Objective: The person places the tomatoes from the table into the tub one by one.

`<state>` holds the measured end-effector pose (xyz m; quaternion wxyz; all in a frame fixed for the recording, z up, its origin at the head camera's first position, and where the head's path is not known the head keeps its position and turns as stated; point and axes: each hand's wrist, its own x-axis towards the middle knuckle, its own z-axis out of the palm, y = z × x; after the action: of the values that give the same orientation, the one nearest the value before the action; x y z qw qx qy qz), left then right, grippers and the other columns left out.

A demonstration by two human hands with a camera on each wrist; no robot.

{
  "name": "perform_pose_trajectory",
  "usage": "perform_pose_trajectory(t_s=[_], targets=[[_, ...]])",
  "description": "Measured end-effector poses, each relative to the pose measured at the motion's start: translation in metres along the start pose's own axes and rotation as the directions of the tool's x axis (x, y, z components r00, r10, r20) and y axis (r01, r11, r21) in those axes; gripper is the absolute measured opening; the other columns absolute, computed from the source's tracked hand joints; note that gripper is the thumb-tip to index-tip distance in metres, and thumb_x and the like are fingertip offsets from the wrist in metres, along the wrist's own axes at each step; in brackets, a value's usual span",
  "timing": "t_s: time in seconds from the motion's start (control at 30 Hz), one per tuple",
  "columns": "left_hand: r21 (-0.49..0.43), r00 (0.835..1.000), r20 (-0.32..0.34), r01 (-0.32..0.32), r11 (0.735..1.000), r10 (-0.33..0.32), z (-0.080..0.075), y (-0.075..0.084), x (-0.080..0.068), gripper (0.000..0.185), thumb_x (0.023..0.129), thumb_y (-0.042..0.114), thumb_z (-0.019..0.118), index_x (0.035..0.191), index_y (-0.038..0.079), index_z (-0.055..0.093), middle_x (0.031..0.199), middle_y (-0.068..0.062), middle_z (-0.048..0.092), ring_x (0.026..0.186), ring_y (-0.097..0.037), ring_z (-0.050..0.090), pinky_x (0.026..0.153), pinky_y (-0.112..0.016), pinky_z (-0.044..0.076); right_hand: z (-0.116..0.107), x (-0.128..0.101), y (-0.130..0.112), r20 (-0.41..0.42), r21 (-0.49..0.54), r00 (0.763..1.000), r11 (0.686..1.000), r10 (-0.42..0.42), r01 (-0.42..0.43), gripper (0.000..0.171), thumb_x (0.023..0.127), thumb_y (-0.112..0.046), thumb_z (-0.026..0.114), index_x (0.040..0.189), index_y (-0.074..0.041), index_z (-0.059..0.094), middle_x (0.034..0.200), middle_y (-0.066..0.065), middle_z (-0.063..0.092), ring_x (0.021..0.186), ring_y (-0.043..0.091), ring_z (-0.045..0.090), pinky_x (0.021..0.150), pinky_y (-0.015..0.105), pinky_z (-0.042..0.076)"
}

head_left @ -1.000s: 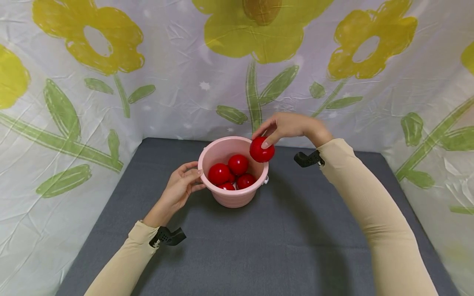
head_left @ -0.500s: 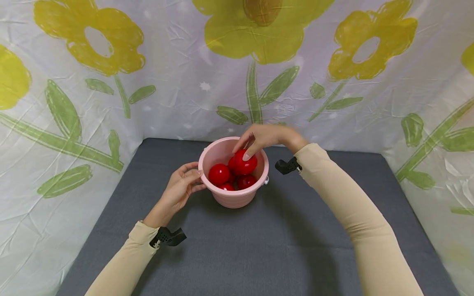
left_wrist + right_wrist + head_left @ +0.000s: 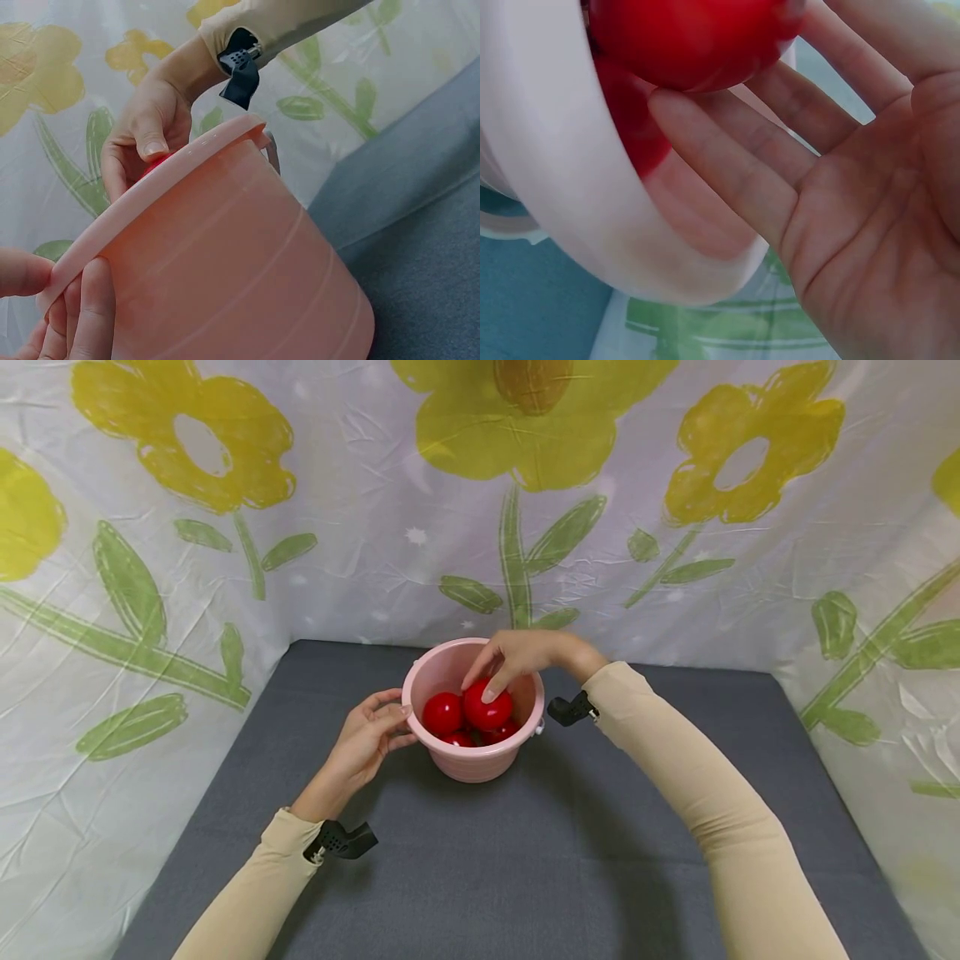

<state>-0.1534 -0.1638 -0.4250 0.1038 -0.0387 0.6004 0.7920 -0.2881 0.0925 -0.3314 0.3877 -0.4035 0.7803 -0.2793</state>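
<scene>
A pink bucket (image 3: pixel 472 767) stands upright on the dark grey cloth. My left hand (image 3: pixel 363 737) pinches its rim on the left side, the thumb over the edge and fingers beneath, as the left wrist view also shows. In the bucket's mouth my right hand (image 3: pixel 525 653) grips a glossy red ball (image 3: pixel 491 712) between thumb and fingers. Several other red balls (image 3: pixel 442 713) lie inside, partly covered by the held one. From the right wrist, the held ball (image 3: pixel 697 37) sits at the fingertips, just inside the pale rim (image 3: pixel 547 150).
A dark grey cloth (image 3: pixel 480 877) covers the table. Behind and at both sides hangs a white curtain (image 3: pixel 360 568) printed with yellow flowers. A small white handle joint (image 3: pixel 539 727) sticks out at the bucket's right side.
My right hand has moved left and down, carrying the red ball from above the bucket's right rim into its mouth. The left hand and the bucket have stayed in place.
</scene>
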Motion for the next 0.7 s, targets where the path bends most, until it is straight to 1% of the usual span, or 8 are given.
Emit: perform_pose_trajectory(t_s=[0.13, 0.33, 0.43, 0.57, 0.63, 0.7], targets=[[-0.001, 1.000, 0.000, -0.001, 1.000, 0.001, 0.0001, 0.0000, 0.0004, 0.044, 0.097, 0.007, 0.060, 0.134, 0.005, 0.036, 0.094, 0.001, 0.067, 0.075, -0.007, 0.067, 0.071, -0.023, 0.062, 0.0022, 0.0014, 0.0009, 0.000, -0.009, 1.000, 1.000, -0.009, 0.009, 0.040, 0.088, -0.020, 0.073, 0.127, -0.013, 0.067, 0.126, 0.005, 0.069, 0.110, 0.018, 0.060, 0.091, 0.031, 0.059], [-0.004, 1.000, -0.001, -0.001, 1.000, 0.001, 0.0006, 0.0003, 0.0009, 0.045, 0.097, 0.007, 0.060, 0.135, 0.004, 0.036, 0.095, 0.001, 0.068, 0.076, -0.007, 0.067, 0.071, -0.023, 0.063, 0.0045, 0.0026, 0.0013, 0.009, 0.015, 1.000, 1.000, -0.013, 0.013, 0.038, 0.089, -0.018, 0.072, 0.126, -0.012, 0.068, 0.124, 0.006, 0.070, 0.104, 0.017, 0.062, 0.088, 0.032, 0.060], [-0.007, 1.000, -0.002, 0.002, 1.000, -0.002, 0.0009, 0.0005, 0.0015, 0.045, 0.097, 0.007, 0.060, 0.135, 0.004, 0.036, 0.095, 0.001, 0.068, 0.076, -0.007, 0.067, 0.071, -0.023, 0.063, 0.0045, 0.0025, 0.0016, 0.007, 0.047, 1.000, 0.999, -0.002, 0.002, 0.038, 0.090, -0.015, 0.071, 0.127, -0.009, 0.067, 0.125, 0.010, 0.069, 0.103, 0.017, 0.065, 0.089, 0.036, 0.061], [-0.007, 1.000, -0.001, 0.004, 1.000, -0.004, 0.0009, 0.0008, 0.0028, 0.045, 0.097, 0.007, 0.060, 0.135, 0.005, 0.036, 0.095, 0.001, 0.067, 0.076, -0.007, 0.067, 0.072, -0.024, 0.063, 0.0016, 0.0010, 0.0001, -0.018, 0.083, 1.000, 0.997, 0.012, -0.011, 0.039, 0.091, -0.012, 0.069, 0.129, -0.006, 0.065, 0.130, 0.017, 0.066, 0.103, 0.017, 0.068, 0.092, 0.041, 0.060], [-0.005, 1.000, 0.000, 0.005, 1.000, -0.005, 0.0014, 0.0010, 0.0039, 0.045, 0.097, 0.007, 0.060, 0.136, 0.004, 0.036, 0.095, 0.001, 0.067, 0.076, -0.007, 0.067, 0.071, -0.024, 0.063, -0.0002, -0.0006, -0.0011, -0.028, 0.077, 1.000, 0.997, 0.008, -0.006, 0.039, 0.091, -0.011, 0.069, 0.129, -0.005, 0.064, 0.132, 0.019, 0.064, 0.104, 0.016, 0.068, 0.094, 0.042, 0.059], [0.001, 1.000, -0.002, 0.006, 1.000, -0.006, 0.0017, 0.0012, 0.0041, 0.046, 0.097, 0.007, 0.059, 0.136, 0.004, 0.035, 0.095, 0.001, 0.067, 0.076, -0.007, 0.067, 0.071, -0.024, 0.063, -0.0014, -0.0026, -0.0018, -0.044, 0.059, 0.999, 0.998, -0.007, 0.009, 0.039, 0.091, -0.010, 0.068, 0.129, -0.005, 0.064, 0.132, 0.019, 0.064, 0.108, 0.020, 0.067, 0.095, 0.039, 0.059]])
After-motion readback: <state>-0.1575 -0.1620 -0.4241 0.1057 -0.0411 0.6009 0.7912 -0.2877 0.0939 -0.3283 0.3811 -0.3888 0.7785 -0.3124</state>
